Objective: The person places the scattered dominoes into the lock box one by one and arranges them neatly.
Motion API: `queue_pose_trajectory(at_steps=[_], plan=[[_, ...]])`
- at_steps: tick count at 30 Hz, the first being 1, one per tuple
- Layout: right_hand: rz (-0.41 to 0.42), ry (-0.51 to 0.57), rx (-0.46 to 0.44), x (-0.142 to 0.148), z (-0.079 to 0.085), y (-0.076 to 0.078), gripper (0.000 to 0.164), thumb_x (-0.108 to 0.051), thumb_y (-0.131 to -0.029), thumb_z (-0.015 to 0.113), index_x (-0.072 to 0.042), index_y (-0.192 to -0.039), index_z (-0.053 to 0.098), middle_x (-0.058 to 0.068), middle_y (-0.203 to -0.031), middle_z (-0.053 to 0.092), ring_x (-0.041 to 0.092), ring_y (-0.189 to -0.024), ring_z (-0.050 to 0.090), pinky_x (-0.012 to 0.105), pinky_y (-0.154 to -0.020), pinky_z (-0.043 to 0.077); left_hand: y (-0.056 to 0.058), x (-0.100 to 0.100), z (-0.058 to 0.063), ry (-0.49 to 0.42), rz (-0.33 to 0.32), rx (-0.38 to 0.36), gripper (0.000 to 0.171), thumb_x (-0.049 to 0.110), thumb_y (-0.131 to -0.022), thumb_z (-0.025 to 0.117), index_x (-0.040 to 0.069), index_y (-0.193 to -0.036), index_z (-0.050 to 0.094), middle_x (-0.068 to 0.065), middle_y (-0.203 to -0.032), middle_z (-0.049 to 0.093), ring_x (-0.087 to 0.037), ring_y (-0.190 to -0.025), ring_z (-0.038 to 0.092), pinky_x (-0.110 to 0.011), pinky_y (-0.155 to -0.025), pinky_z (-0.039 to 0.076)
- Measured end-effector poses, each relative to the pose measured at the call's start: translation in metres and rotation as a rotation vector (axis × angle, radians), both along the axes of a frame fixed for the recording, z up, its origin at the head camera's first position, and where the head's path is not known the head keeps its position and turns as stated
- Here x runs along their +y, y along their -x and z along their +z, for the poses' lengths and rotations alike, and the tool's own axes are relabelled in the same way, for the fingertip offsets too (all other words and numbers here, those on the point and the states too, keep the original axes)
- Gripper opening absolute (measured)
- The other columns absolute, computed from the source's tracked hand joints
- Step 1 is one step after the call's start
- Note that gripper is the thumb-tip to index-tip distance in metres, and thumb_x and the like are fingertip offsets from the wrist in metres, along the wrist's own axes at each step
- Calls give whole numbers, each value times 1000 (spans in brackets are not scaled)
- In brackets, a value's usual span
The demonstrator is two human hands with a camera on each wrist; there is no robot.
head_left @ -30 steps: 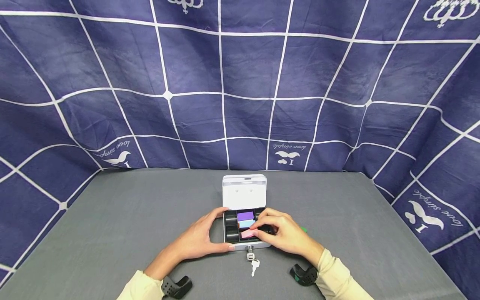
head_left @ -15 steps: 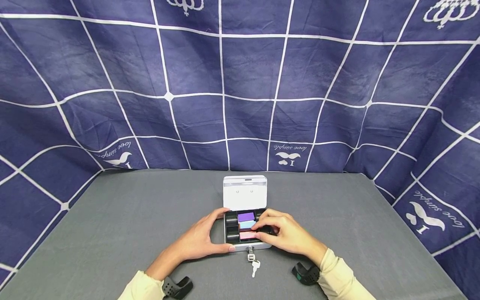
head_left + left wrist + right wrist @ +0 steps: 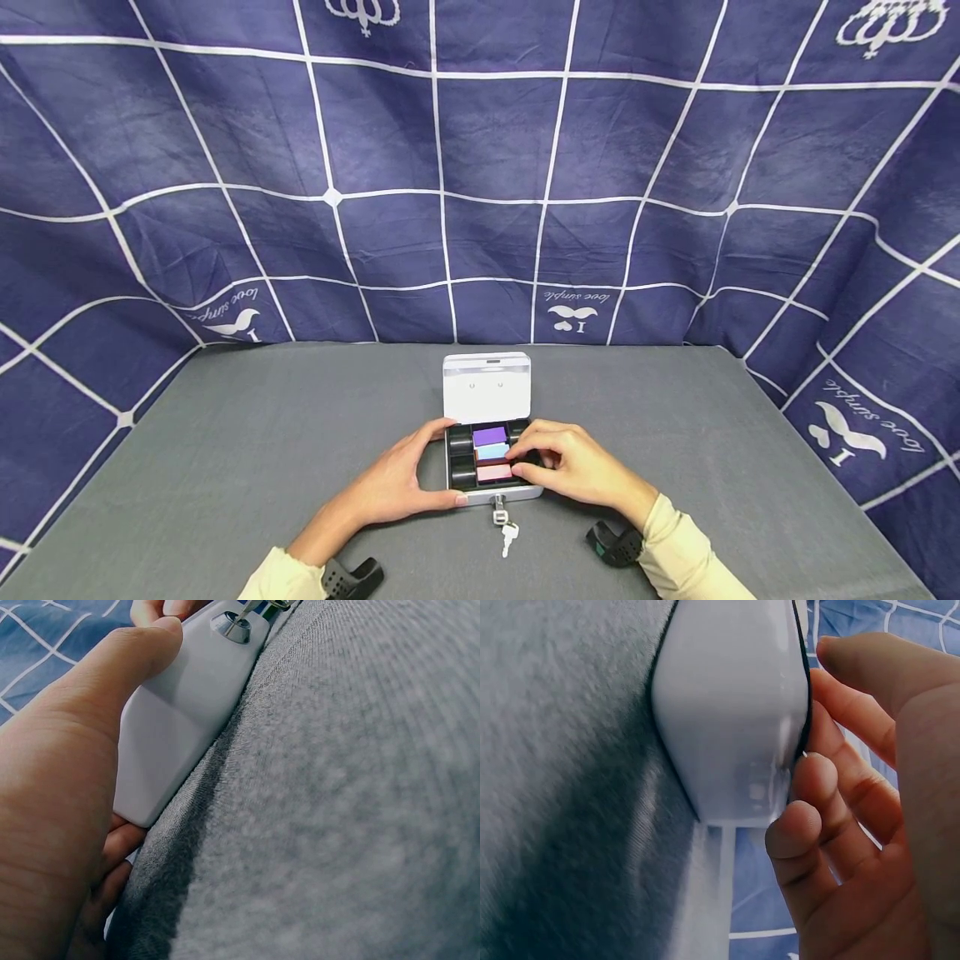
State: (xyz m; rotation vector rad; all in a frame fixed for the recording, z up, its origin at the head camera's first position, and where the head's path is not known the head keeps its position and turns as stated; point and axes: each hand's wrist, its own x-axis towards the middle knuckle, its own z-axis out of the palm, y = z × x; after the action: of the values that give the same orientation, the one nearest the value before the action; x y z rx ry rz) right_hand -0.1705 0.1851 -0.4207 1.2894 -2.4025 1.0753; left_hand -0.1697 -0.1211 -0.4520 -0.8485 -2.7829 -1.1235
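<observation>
A small white cash box (image 3: 486, 390) stands with its lid up on the table. Its black tray (image 3: 462, 471) has several compartments. Down the middle column lie a purple piece (image 3: 490, 436), a light blue piece (image 3: 492, 452) and a pink piece (image 3: 493, 472), all flat and block-like. My left hand (image 3: 397, 479) grips the box's left side, thumb at the front and fingers at the back. Over the tray's right side is my right hand (image 3: 573, 462), fingers bent, thumb and index tip at the right ends of the pink and blue pieces. Its other fingertips (image 3: 793, 829) are beside the box's right wall.
A key (image 3: 509, 537) hangs on a ring from the lock (image 3: 498, 502) at the box's front. The grey-covered table (image 3: 300, 417) meets a blue curtain (image 3: 390, 233) with white lines at the back. Each wrist wears a black camera mount (image 3: 615, 546).
The pink piece was tilted between my right thumb and finger one second ago; now it lies level in the tray. My right thumb has drawn slightly right. My left hand keeps its grip.
</observation>
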Motion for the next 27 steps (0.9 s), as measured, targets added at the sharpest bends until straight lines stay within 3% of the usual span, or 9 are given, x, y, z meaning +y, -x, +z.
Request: queue_pose_trajectory(at_steps=[14, 23, 27], plan=[[-96, -89, -22, 30, 16, 5, 20, -15, -91, 80, -15, -110, 78, -7, -101, 72, -2, -73, 55, 18, -59, 48, -1, 0, 0, 6, 13, -13, 96, 67, -71, 84, 30, -150, 43, 3, -139, 61, -23, -129, 58, -52, -105, 48], [-134, -238, -157, 52, 23, 6, 31, -24, -91, 81, -8, -116, 75, 2, -106, 72, 15, -84, 64, 25, -67, 54, -1, 0, -1, 3, 10, -8, 95, 66, -72, 85, 30, -150, 43, 5, -137, 61, -21, -126, 59, -51, -104, 49], [-136, -304, -229, 61, 26, 5, 34, -29, -88, 83, -10, -114, 75, 1, -106, 72, 15, -90, 65, 26, -73, 55, -1, 0, -2, 7, 12, -1, 95, 67, -72, 84, 31, -150, 43, 5, -136, 61, -21, -125, 60, -51, -103, 49]])
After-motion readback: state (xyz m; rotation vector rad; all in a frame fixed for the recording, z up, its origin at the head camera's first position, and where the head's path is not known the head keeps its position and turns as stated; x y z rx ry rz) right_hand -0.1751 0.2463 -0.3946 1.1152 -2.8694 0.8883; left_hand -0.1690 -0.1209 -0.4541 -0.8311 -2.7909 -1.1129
